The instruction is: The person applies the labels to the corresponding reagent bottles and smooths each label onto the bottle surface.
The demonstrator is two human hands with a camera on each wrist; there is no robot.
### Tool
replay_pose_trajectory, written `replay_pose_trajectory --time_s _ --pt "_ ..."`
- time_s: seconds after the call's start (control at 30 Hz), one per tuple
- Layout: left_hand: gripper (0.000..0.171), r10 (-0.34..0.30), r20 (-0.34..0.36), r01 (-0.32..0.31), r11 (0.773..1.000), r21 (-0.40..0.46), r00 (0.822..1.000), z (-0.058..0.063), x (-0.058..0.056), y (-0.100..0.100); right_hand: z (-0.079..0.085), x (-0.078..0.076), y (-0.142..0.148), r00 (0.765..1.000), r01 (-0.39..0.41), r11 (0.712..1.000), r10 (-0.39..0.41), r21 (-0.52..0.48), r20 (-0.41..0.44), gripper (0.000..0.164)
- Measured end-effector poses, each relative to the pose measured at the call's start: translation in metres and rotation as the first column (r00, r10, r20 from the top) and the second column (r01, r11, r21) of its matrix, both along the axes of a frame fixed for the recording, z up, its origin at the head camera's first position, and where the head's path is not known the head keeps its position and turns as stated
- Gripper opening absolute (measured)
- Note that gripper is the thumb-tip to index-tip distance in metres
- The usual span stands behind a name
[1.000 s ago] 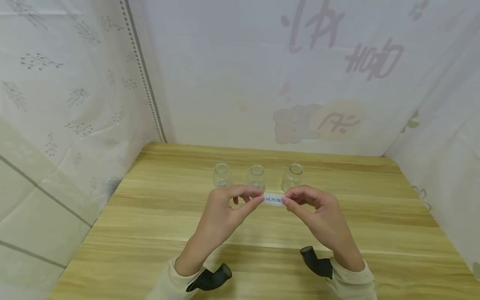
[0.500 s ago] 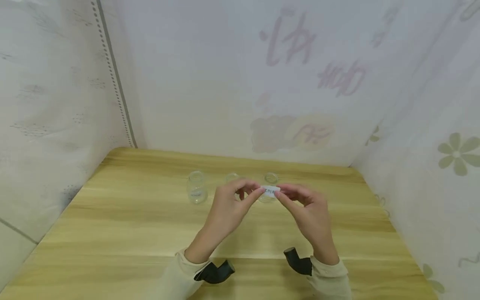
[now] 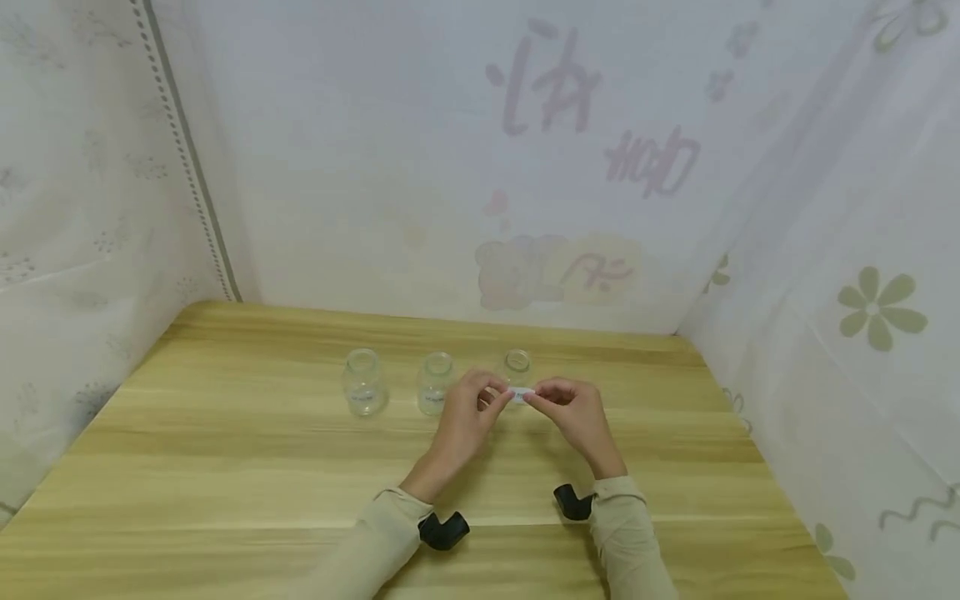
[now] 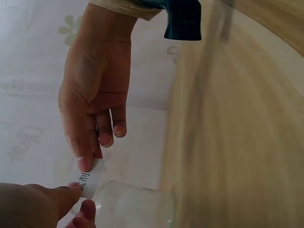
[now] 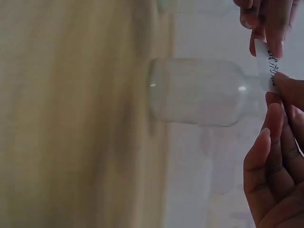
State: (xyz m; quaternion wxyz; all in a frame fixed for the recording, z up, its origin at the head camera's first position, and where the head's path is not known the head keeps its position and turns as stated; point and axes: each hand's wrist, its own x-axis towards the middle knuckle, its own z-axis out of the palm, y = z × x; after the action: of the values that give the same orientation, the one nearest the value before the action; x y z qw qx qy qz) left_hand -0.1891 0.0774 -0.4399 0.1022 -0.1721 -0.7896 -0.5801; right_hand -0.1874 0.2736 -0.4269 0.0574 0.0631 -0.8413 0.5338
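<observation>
My left hand (image 3: 467, 421) and right hand (image 3: 583, 418) pinch the two ends of a small white label (image 5: 267, 66) bearing dark Chinese characters. Thumb and forefinger of each hand meet on it. The label is held just in front of the rightmost clear glass bottle (image 5: 199, 92); whether it touches the glass I cannot tell. That bottle stands upright on the table, its lower part hidden by the hands in the head view. In the left wrist view, my right hand (image 4: 95, 90) reaches down from above, and the bottle lies close beside the label.
Two more glass bottles, a left one (image 3: 364, 385) and a middle one (image 3: 435, 383), stand in the same row, each with a label on its front. They rest on a wood-grain table (image 3: 262, 467). Patterned cloth (image 3: 360, 167) hangs behind and at both sides.
Both hands have moved forward with the label, towards the rightmost bottle. The head view has swung to the right, so the bottles sit further left in it.
</observation>
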Motion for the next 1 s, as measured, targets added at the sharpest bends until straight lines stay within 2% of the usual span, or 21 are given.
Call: replay_pose_trajectory --time_s 0.2,0.37,0.57,0.73,1.0 --pt "0.007 0.007 0.0 -0.007 1.0 -0.014 1.0 -0.013 -0.006 0.003 -0.014 -0.007 0.002 0.999 0.023 1.0 -0.024 0.014 0.028 0.015" --pt "0.01 0.013 -0.016 -0.013 1.0 -0.021 1.0 -0.022 -0.01 0.004 -0.018 -0.009 0.001 0.999 0.044 0.999 -0.044 0.02 0.025 0.018" --pt "0.008 0.021 -0.014 -0.021 1.0 -0.002 1.0 -0.03 -0.012 0.005 -0.023 -0.01 0.002 0.998 0.06 0.997 -0.06 0.057 -0.005 0.013" --pt "0.012 0.01 0.002 -0.01 1.0 0.009 1.0 -0.033 -0.012 0.004 -0.025 -0.011 0.0 0.998 0.067 0.996 -0.067 0.057 -0.007 0.01" --pt "0.023 -0.012 0.071 0.008 0.999 0.049 0.997 -0.039 -0.014 0.004 -0.027 -0.009 -0.005 0.996 0.086 0.993 -0.086 0.075 -0.004 0.01"
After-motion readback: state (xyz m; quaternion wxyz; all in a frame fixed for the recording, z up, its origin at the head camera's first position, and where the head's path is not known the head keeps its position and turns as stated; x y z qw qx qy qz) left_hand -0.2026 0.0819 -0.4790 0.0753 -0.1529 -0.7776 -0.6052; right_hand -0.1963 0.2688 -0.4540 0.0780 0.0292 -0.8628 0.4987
